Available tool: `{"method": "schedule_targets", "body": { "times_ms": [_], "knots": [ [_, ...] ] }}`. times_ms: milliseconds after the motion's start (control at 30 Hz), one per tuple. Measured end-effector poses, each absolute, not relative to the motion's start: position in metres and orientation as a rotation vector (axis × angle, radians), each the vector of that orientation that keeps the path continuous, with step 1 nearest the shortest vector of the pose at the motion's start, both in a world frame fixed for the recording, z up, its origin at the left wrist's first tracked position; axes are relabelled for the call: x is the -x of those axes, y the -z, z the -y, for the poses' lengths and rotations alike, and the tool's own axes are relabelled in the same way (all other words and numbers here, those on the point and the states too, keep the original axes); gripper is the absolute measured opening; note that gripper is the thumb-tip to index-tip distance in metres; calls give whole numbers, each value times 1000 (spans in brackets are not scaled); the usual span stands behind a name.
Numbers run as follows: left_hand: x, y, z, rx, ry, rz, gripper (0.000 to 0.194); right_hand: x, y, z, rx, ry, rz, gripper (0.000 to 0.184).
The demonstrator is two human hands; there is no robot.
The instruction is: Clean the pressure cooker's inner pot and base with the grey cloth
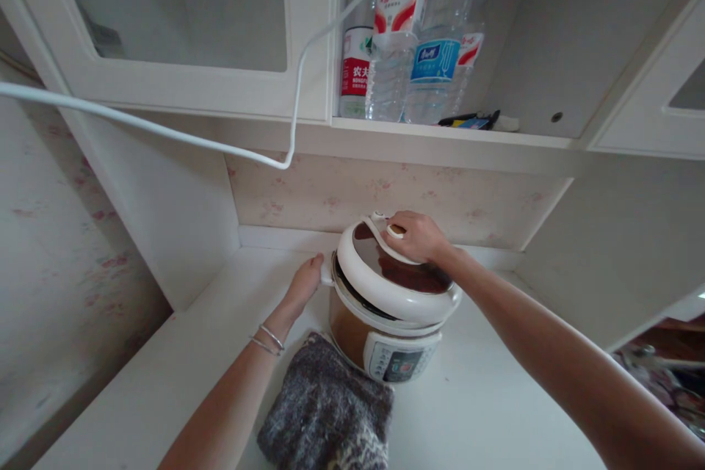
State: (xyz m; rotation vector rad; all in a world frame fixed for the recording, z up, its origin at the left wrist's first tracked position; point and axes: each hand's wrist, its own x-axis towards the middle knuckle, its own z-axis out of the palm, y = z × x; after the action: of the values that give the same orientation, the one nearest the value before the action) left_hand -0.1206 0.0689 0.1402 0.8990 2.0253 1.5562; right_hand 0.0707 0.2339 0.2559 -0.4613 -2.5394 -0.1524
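Note:
A brown and white electric pressure cooker stands on the white counter, its control panel facing me. Its lid, white-rimmed with a dark red-brown top, sits slightly tilted, and a dark gap shows beneath the rim on the left. My right hand is wrapped around the handle on top of the lid. At the cooker's left side, my left hand grips the white side handle; a bracelet circles that wrist. A dark grey fuzzy cloth lies crumpled in front of the cooker.
Overhead, a cabinet shelf holds several plastic bottles and small items. A white cable hangs across the upper left. Side panels and a floral back wall enclose the counter.

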Motion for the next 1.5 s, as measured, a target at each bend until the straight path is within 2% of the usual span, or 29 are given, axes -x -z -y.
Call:
{"method": "schedule_targets", "body": {
  "times_ms": [167,500,700,933,1133,1500],
  "knots": [
    [116,-135,-68,-822,-1525,-1933,39,-71,-258,-231,485,117,2513,27],
    [117,-138,-72,-762,-1470,-1945,37,-86,-285,-262,791,-231,2245,27],
    [117,-137,-72,-755,-1487,-1912,40,-121,-303,-282,707,-478,2116,25],
    [115,-136,-72,-744,-1525,-1870,37,-145,-329,-273,657,-232,2205,23],
    [112,-135,-71,-764,-1559,-1840,39,-123,-297,-249,551,148,2365,22],
    [113,-135,-71,-791,-1549,-1878,36,-75,-259,-219,294,283,2575,23]
  ]
}}
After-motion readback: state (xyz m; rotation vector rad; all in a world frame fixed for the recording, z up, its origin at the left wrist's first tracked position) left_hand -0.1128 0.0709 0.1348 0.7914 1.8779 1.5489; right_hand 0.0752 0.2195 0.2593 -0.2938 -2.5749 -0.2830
